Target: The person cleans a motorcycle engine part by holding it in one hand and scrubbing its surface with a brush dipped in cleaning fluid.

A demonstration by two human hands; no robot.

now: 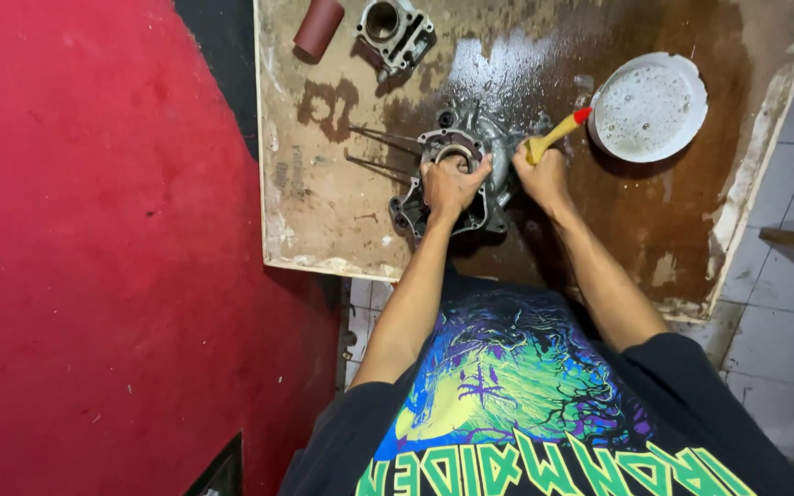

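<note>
Here both forearms reach straight out from the body over a stained, wet wooden surface (342,184), and the grey metal engine case (470,179) lying near its middle serves as the landmark. The left hand (452,184) lies palm down on top of the engine case, fingers curled over the rim of its round opening and pressing it in place. The right hand (542,173) sits at the right edge of the case, fist closed around the yellow handle of a brush (555,136), whose red-tipped end sticks up and to the right; the bristle end is hidden behind the hand and the case. Just to the right of the case, past the brush tip, stands a white bowl (647,107) with a chipped rim, holding soapy, bubbly liquid. Beyond the case, near the far edge of the surface, rests a smaller grey metal cylinder block (395,33), and just left of that lies a dark red roll (318,28). To the left of the case, off the surface, spreads a red floor (94,239).
</note>
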